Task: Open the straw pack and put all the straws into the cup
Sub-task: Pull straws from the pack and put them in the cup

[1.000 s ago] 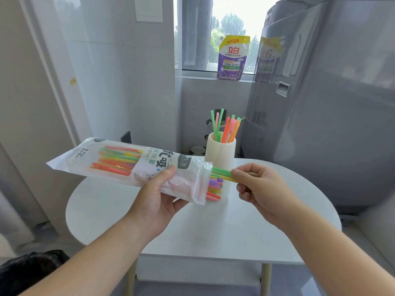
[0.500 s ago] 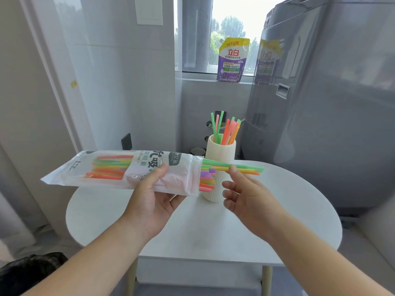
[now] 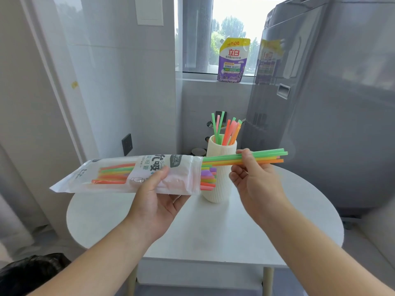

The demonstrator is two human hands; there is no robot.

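Straw pack (image 3: 128, 174) is gripped level in the left hand (image 3: 154, 201), thumb on top, open end toward the right hand (image 3: 254, 184). A few green, yellow and orange straws (image 3: 267, 157), partly out of the pack, are pinched between right thumb and fingers. Cup (image 3: 220, 189), already holding several, is seen just behind, between both hands, on the table (image 3: 213, 231).

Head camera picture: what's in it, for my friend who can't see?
A right hand pinches a few straws sticking out of a pack the left hand holds. Behind them, a cup on a table holds more straws.
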